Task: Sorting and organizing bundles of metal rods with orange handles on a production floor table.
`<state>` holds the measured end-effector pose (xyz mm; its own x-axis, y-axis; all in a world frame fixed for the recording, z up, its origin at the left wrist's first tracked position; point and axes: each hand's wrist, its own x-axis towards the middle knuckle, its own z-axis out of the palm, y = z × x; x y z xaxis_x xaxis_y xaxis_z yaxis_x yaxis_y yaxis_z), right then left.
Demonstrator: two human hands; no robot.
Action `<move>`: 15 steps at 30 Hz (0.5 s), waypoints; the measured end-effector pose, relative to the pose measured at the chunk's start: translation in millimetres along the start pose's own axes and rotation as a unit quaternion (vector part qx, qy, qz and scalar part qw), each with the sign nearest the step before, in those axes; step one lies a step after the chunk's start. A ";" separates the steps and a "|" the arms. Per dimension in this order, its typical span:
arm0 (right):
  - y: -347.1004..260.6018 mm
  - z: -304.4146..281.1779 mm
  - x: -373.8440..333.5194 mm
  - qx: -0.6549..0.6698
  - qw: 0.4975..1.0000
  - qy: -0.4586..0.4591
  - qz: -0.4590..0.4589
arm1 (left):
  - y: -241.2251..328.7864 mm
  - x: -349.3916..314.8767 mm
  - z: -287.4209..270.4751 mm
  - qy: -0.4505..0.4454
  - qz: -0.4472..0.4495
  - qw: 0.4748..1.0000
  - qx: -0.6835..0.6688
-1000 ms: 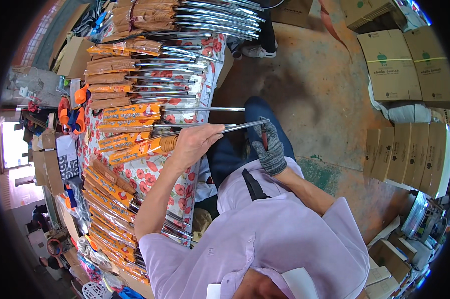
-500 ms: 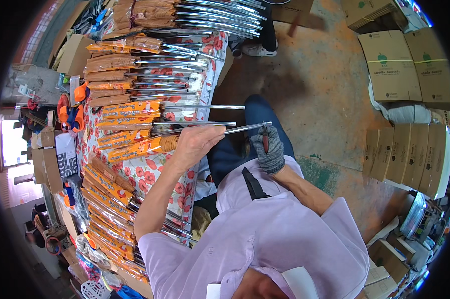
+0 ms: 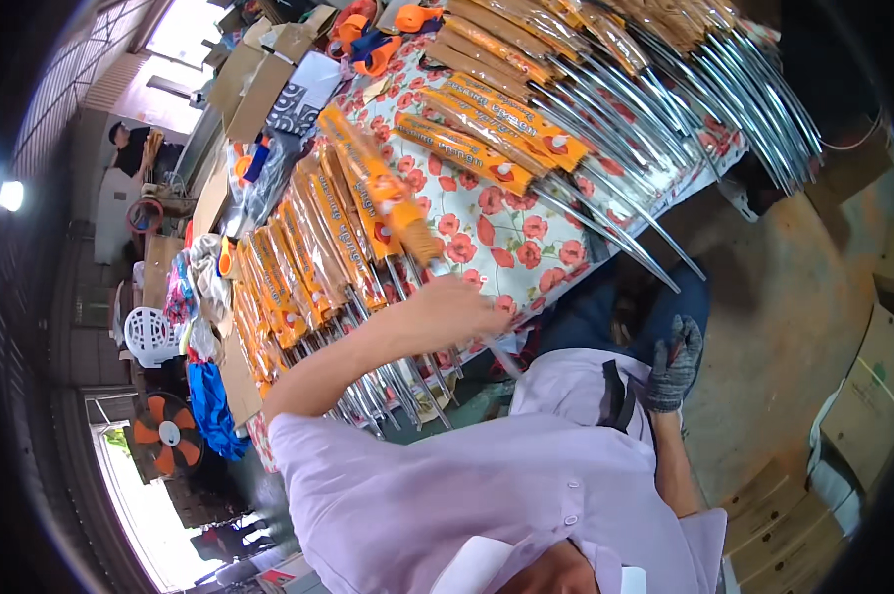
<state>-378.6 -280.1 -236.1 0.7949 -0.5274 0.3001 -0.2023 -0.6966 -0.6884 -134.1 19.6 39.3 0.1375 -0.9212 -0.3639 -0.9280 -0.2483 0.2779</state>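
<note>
My bare left hand [image 3: 457, 309] is closed round the metal rod of an orange-wrapped rod [image 3: 376, 183], whose labelled, plastic-covered head is blurred and points away over the table. The rod's lower end sticks out below my hand, above my lap. In a grey knitted glove, my right hand [image 3: 675, 364] is over my right thigh, its fingers curled round a small tool with a dark red handle [image 3: 678, 342], mostly hidden. Ahead, a few similar rods [image 3: 487, 127] lie with their metal ends over the table's edge. Another row of wrapped rods [image 3: 308, 233] lies on the left.
A table with a red-flowered cloth [image 3: 487, 233] carries a large pile of metal-ended rods [image 3: 754, 109] at the far right. Orange and blue parts [image 3: 373, 49] and cardboard boxes [image 3: 259, 89] are at its far left. Stacked cartons [image 3: 794, 535] stand on the right; a fan [image 3: 170, 434] is at left.
My view has turned left. My left hand has swung the orange-wrapped rod toward the left row, and my gloved right hand has come away from the rod's end and now is by my thigh.
</note>
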 end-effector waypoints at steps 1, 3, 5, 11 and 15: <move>-2.8 2.4 5.0 0.006 1.000 -0.008 0.006 | -10.8 -21.2 9.6 0.010 -0.022 0.999 -0.026; -5.4 10.7 10.5 -0.001 1.000 -0.010 0.023 | -27.7 -46.6 25.6 -0.141 -0.192 0.970 -0.036; -6.5 26.5 14.9 0.041 0.999 -0.026 0.014 | -33.5 -74.5 37.8 -0.176 -0.257 0.949 -0.053; -47.1 21.0 20.9 0.107 0.991 -0.047 0.063 | -45.0 -48.2 20.3 -0.057 -0.240 0.969 0.001; -53.5 14.3 20.7 0.043 0.998 -0.017 0.043 | -40.0 69.8 16.9 0.266 -0.038 0.963 -0.005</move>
<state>-343.1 -246.8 -202.5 0.7955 -0.5662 0.2157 -0.2220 -0.6036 -0.7658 -93.3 -29.6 -12.2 0.3658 -0.9226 0.1229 -0.9051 -0.3219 0.2778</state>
